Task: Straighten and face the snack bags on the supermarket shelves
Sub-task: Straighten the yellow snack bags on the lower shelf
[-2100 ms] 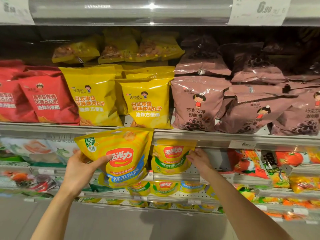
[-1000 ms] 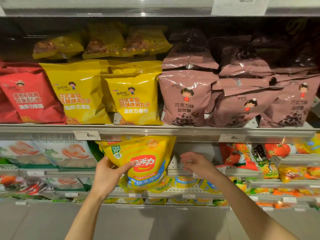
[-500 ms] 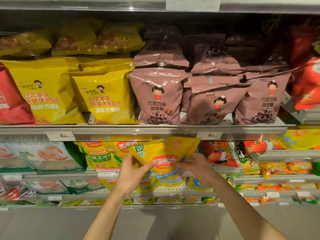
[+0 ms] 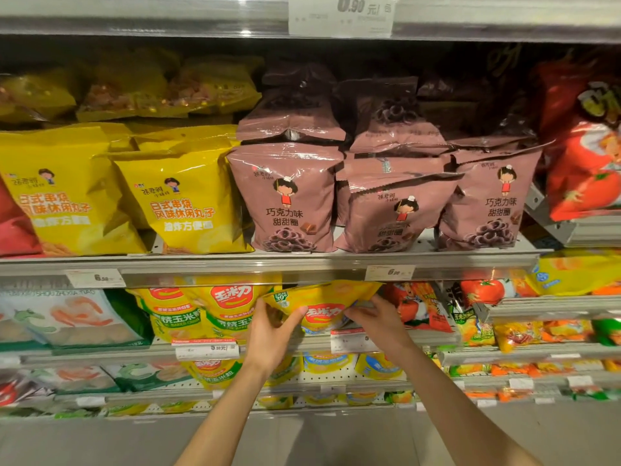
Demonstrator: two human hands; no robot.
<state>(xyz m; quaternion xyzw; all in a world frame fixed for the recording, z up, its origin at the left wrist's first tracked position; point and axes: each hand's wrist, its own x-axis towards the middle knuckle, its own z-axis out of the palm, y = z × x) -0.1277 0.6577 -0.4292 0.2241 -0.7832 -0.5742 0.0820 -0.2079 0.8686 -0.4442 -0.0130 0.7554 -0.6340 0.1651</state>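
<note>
Corn snack bag (image 4: 322, 306): yellow, red logo facing out, tilted, top edge tucked under the front rail of the upper shelf (image 4: 235, 265), above the front edge of the second shelf (image 4: 420, 338). Left hand (image 4: 272, 334): grip curled round the bag's left edge, thumb on its face. Right hand (image 4: 376, 319): grip pinching the bag's right edge. Two matching bags (image 4: 201, 311) stand just left. Chocolate ring bags (image 4: 289, 196) stand on the upper shelf.

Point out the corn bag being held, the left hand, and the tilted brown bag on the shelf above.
corn bag (image 4: 324, 304), head view, on its yellow front above the red logo.
left hand (image 4: 268, 334), head view, on the back of the hand.
tilted brown bag (image 4: 393, 213), head view, on its printed front.
</note>
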